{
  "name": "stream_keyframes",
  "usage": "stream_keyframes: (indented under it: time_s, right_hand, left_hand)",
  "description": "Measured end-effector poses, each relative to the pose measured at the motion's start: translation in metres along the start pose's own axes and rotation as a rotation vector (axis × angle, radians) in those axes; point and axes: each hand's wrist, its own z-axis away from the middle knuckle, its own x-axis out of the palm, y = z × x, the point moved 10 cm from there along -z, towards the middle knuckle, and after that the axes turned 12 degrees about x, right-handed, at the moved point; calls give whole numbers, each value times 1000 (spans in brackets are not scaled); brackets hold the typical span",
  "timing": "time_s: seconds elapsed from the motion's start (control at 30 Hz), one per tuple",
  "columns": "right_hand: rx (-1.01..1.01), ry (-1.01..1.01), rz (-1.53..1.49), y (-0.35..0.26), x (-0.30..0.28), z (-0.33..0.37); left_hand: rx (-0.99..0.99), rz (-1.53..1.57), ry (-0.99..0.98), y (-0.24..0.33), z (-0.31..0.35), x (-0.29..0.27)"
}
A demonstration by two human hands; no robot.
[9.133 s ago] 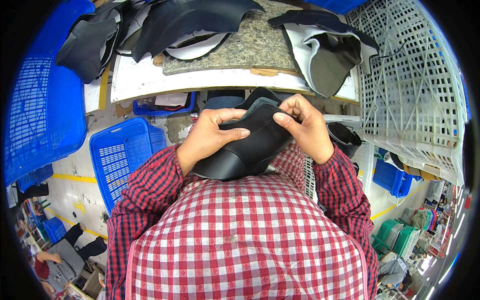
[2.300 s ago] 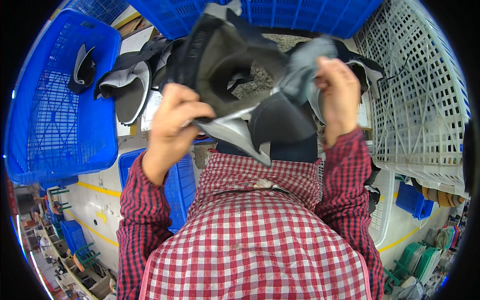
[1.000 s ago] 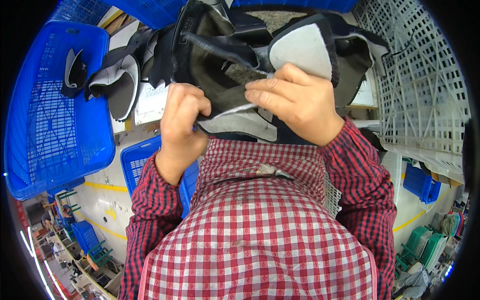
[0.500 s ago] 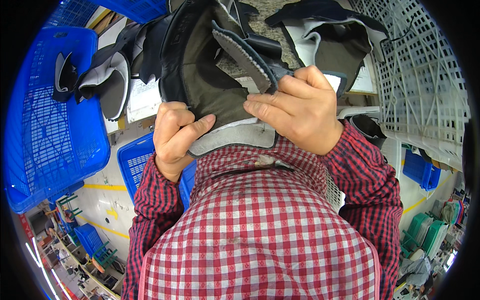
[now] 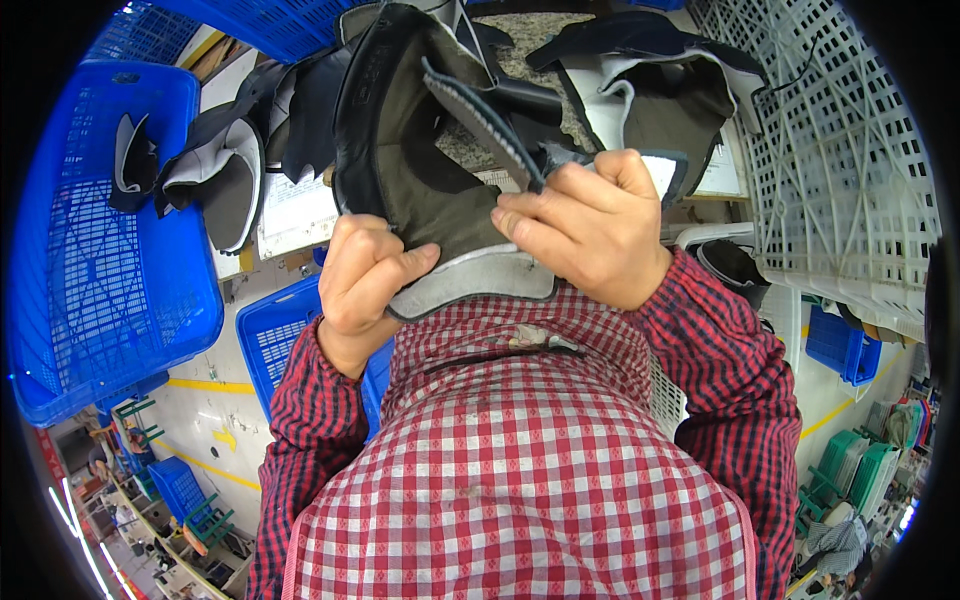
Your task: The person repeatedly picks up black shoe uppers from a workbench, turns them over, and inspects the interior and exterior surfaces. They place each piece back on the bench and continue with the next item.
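Observation:
Between my two hands is a black shoe upper (image 5: 425, 165) with an olive-brown lining and a pale grey strip along its near edge. My left hand (image 5: 365, 275) pinches its near left corner, the thumb lying on the lining. On the other side my right hand (image 5: 590, 225) grips the near right edge, its fingers curled and its thumb pressed in. A dark flap with a grey fuzzy edge stands up beside my right fingers. Part of the upper is hidden behind my fingers.
More black and white uppers lie on the bench at left (image 5: 225, 175) and right (image 5: 670, 95). A large blue crate (image 5: 205, 300) stands at the left, a white crate (image 5: 840, 170) at the right. A smaller blue crate (image 5: 265, 330) sits below my left arm.
Both hands keep their hold on the upper. My left hand has shifted slightly right and nearer, and my right hand has come slightly nearer. The raised flap has tilted a little.

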Motion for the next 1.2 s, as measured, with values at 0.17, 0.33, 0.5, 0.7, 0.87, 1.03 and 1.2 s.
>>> stream_keyframes:
  time_s: [0.17, 0.33, 0.5, 0.7, 0.87, 1.03, 1.2]
  right_hand:
    - [-21, -83, -42, 0, 3, 3]
    - [-24, -227, -77, -4, 5, 1]
    - [143, -473, -215, 1, 12, -2]
    - [355, -96, -97, 54, -10, -49]
    - [1132, 17, -1334, 117, 47, -11]
    - [1255, 5, -1374, 114, 86, 31]
    - [1355, 128, -1569, 115, 106, 50]
  left_hand:
    - [10, -34, 35, 3, -2, -5]
    - [4, -33, 52, -1, 1, -9]
    - [-53, -27, 22, -18, -25, -16]
    - [46, -376, 242, -18, -121, -69]
    - [54, -334, -44, 43, -101, 3]
    - [-113, -222, -81, -19, -34, 49]
    - [-1026, 1349, 511, -99, 40, 108]
